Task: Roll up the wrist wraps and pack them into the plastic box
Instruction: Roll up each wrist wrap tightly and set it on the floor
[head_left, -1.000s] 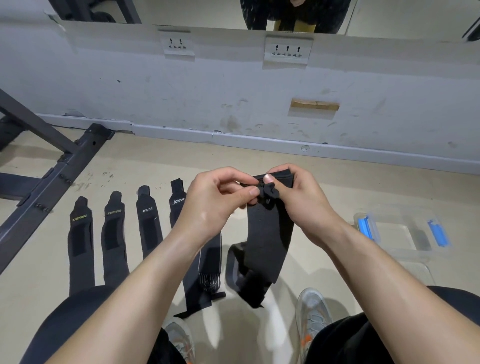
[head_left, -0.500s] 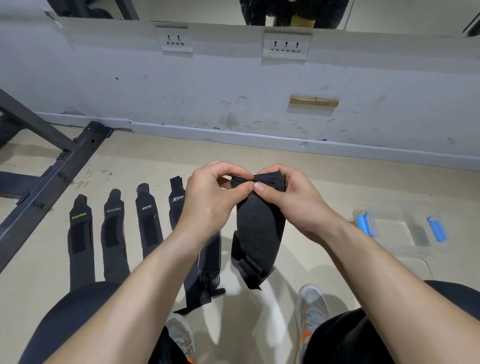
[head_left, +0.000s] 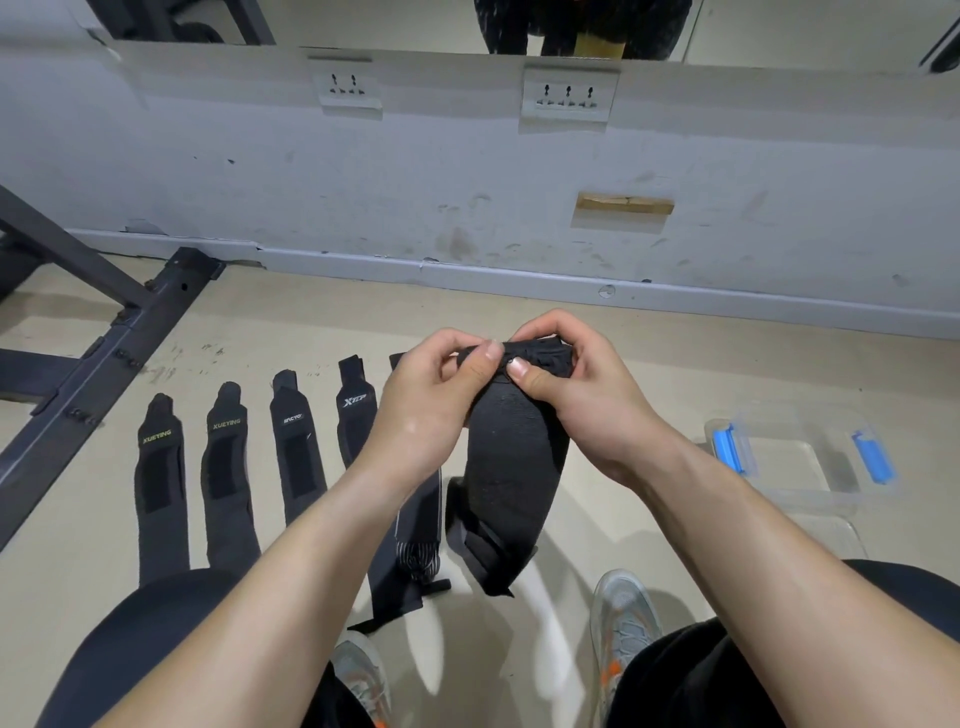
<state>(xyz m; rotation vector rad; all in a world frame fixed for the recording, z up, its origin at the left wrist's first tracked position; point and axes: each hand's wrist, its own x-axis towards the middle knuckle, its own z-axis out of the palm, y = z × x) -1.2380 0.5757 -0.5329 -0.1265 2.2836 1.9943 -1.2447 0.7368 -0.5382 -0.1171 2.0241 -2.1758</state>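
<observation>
A black wrist wrap hangs in the air in front of me, its top end rolled over into a small bundle. My left hand and my right hand both pinch that rolled top between thumb and fingers. The wrap's loose tail dangles down to just above the floor. Several more black wrist wraps lie flat in a row on the floor to the left, some partly hidden by my left arm. The clear plastic box with blue clasps stands open on the floor to the right.
A dark metal rack frame runs diagonally across the floor at the left. A grey wall with a skirting board stands close ahead. My shoes and knees fill the bottom of the view.
The top end of the wrap has been rolled down further into a tighter bundle. The hanging tail has risen and become shorter. Both hands stayed at about the same spot.
</observation>
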